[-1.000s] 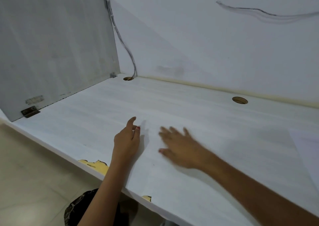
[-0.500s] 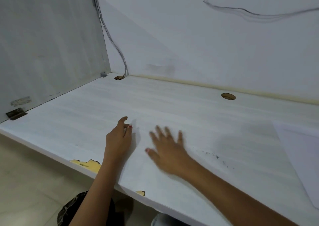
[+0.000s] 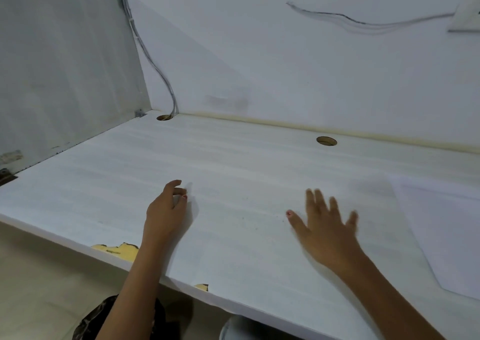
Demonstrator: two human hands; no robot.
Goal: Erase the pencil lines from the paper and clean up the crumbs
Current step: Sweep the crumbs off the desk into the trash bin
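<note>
Left hand (image 3: 166, 209): resting edge-on near the desk's (image 3: 104, 183) front edge, fingers curling loosely, grasping nothing
Right hand (image 3: 327, 230): hovering flat, fingers spreading, released, blurring
Crumbs (image 3: 249, 219): lying as faint specks between both hands
Paper (image 3: 446, 230): lying by the right edge

We see our left hand (image 3: 166, 213) and right hand (image 3: 326, 229) on bare forearms, sleeveless, with red-painted nails, above the desk (image 3: 233, 158).
</note>
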